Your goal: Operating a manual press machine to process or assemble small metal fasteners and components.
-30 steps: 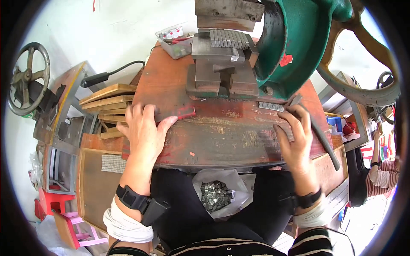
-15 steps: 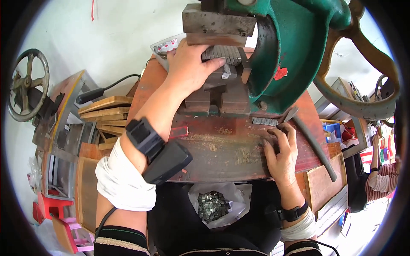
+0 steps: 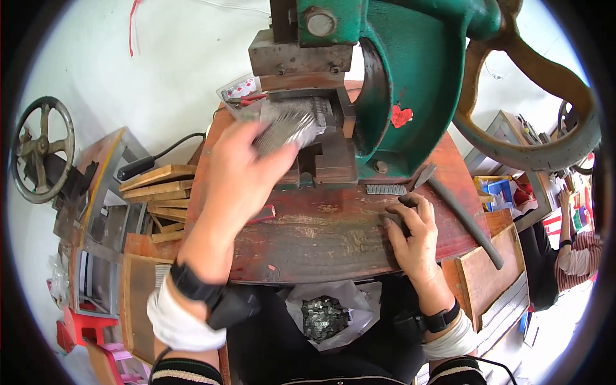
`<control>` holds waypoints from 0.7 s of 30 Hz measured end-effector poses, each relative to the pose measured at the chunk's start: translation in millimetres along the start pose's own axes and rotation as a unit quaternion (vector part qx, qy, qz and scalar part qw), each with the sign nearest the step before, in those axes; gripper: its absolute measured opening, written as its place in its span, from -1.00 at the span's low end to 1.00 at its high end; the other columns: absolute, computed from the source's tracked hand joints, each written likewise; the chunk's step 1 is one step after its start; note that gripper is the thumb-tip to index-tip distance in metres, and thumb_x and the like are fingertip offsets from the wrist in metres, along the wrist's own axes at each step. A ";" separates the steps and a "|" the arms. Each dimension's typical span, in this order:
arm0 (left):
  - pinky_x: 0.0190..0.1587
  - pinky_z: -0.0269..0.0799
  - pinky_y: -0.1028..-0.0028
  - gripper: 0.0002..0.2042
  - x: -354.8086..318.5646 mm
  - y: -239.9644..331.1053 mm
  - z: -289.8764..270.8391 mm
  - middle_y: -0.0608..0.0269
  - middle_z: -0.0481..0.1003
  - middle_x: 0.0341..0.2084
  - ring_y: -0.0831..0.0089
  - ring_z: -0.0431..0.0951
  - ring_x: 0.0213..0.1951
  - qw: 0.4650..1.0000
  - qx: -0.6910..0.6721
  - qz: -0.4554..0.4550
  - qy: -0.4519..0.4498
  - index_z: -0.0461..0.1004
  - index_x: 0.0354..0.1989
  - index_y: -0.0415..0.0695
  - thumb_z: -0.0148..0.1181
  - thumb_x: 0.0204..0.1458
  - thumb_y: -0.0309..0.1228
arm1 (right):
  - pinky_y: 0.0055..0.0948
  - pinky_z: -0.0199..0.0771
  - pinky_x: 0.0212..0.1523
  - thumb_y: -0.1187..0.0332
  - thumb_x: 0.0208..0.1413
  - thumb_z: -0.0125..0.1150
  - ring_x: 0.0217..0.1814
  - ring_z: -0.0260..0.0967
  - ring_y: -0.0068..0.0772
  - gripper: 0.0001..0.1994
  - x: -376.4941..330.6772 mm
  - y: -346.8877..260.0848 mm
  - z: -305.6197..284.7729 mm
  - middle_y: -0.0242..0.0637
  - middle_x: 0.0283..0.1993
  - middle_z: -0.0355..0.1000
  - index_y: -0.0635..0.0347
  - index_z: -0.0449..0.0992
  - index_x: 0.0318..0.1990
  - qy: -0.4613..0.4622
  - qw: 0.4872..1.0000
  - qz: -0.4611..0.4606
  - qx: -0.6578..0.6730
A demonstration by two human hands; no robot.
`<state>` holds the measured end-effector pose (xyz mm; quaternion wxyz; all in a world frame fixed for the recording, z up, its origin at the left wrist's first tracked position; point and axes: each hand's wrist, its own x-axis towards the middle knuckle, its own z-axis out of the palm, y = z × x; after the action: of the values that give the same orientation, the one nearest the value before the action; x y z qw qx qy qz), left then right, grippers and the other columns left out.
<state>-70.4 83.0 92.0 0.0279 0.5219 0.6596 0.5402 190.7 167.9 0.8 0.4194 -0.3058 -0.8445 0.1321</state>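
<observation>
my left hand (image 3: 242, 162) was closed around a ridged grey metal block (image 3: 287, 131), thumb toward its right side and fingers at its left; both were blurred, so i could not tell its exact shape. the block was up in front of the lower die (image 3: 340, 165) of the green press (image 3: 427, 70), and i could not tell whether the two touched. my right hand (image 3: 416, 239) gripped nothing that showed, its fingers loosely bent and the thumb apart from them, at the right part of the table (image 3: 308, 250). just beyond those fingers lay a small ridged strip (image 3: 385, 190); to the right, a hammer (image 3: 465, 221) slanted across the table, its head near the foot of the press. a red heart-shaped sticker (image 3: 402, 117) was on the press frame. below the table's near edge, between my legs, an open white bag (image 3: 360, 316) held many small metal pieces (image 3: 325, 317). wooden boards (image 3: 160, 176) were piled left of the table.
</observation>
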 end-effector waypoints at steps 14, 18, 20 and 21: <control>0.04 0.23 0.21 -0.44 -120.5 -25.2 -1.9 0.06 0.40 -0.16 0.08 0.35 -0.05 0.964 0.143 0.098 -0.200 0.49 -0.04 -0.24 0.45 -0.32 -0.36 | -0.10 0.39 0.15 0.46 -0.26 0.47 0.17 0.32 0.09 -0.29 32.9 -51.4 24.3 -0.01 0.10 0.38 0.19 0.38 0.19 -0.295 0.924 -0.164 0.182; 0.08 0.19 0.16 -0.43 -122.5 -16.8 5.2 0.09 0.40 -0.16 0.10 0.34 -0.04 0.970 0.158 0.079 -0.165 0.49 -0.05 -0.23 0.46 -0.33 -0.33 | -0.12 0.40 0.14 0.48 -0.25 0.46 0.15 0.33 0.08 -0.28 28.3 -54.4 22.4 -0.01 0.10 0.39 0.17 0.37 0.21 -0.317 0.923 -0.123 0.182; 0.07 0.18 0.16 -0.44 -119.8 -18.7 11.5 0.12 0.40 -0.17 0.13 0.35 -0.04 0.969 0.152 0.087 -0.171 0.50 -0.08 -0.22 0.48 -0.34 -0.30 | -0.12 0.40 0.13 0.49 -0.24 0.45 0.14 0.33 0.08 -0.29 26.6 -55.9 21.7 -0.01 0.09 0.39 0.16 0.37 0.21 -0.314 0.926 -0.099 0.185; 0.07 0.18 0.16 -0.44 -120.1 -22.6 12.8 0.12 0.40 -0.17 0.13 0.35 -0.04 0.970 0.150 0.088 -0.169 0.50 -0.08 -0.22 0.48 -0.34 -0.30 | -0.12 0.40 0.13 0.46 -0.25 0.47 0.14 0.33 0.06 -0.29 26.5 -56.7 20.1 -0.05 0.10 0.39 0.14 0.39 0.20 -0.308 0.930 -0.087 0.181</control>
<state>-23.0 8.3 6.6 0.0127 0.6600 0.6704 0.3389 139.6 141.1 32.2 0.1966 -0.0938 -0.9173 0.3334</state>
